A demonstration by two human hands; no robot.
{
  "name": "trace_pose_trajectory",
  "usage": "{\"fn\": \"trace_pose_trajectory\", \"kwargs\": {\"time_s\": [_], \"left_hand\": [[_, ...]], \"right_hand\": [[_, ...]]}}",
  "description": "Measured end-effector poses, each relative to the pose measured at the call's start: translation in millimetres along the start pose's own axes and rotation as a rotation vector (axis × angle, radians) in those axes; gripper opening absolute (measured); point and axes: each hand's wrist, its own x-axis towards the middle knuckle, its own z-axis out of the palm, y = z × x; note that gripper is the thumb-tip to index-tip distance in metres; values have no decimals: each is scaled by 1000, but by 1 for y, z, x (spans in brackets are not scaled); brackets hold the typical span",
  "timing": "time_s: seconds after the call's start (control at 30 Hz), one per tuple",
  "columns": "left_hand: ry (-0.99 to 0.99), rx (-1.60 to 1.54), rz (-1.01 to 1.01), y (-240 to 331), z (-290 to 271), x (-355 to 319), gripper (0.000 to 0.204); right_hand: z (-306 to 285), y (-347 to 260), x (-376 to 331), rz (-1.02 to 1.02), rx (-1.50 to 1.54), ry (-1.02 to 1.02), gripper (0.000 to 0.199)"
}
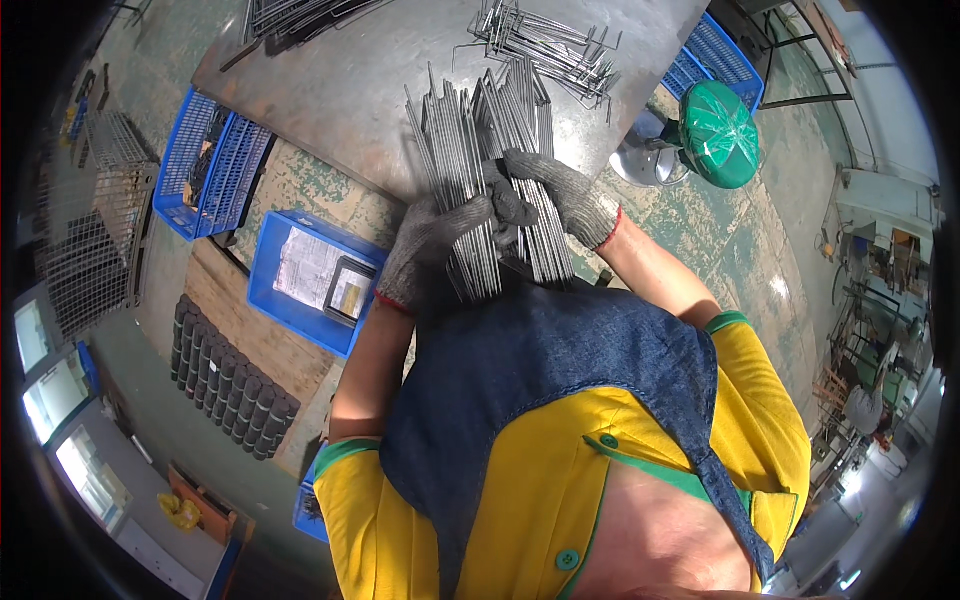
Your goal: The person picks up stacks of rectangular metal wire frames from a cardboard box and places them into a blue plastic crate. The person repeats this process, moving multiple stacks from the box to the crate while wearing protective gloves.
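Observation:
Two bundles of thin bent metal rods rest upright against the near edge of the metal table (340,110), close to my apron. My left hand (430,245), in a grey knitted glove, is closed round the left bundle of rods (450,140), its thumb lying across the front. Round the right bundle of rods (520,110) my gloved right hand (560,190) is closed in the same way. Dark glove fingers show in the gap between the bundles. Farther back on the tabletop lies a loose pile of bent rods (560,55).
More dark rods (300,22) lie at the table's far left. Blue crates (190,165) stand left of the table, and a blue bin (300,285) holds a paper and a frame. At right is a green-topped stool (718,135). Dark rolls (230,385) line the floor at lower left.

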Motion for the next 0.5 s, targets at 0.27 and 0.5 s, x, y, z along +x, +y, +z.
{"fn": "trace_pose_trajectory", "kwargs": {"time_s": [0.27,0.5], "left_hand": [[9,-34,-119,20,2,-10,26],[-130,-205,71,12,3,-10,35]], "right_hand": [[-3,-5,1,221,578,-325,36],[-2,-7,-2,147,341,-215,38]]}}
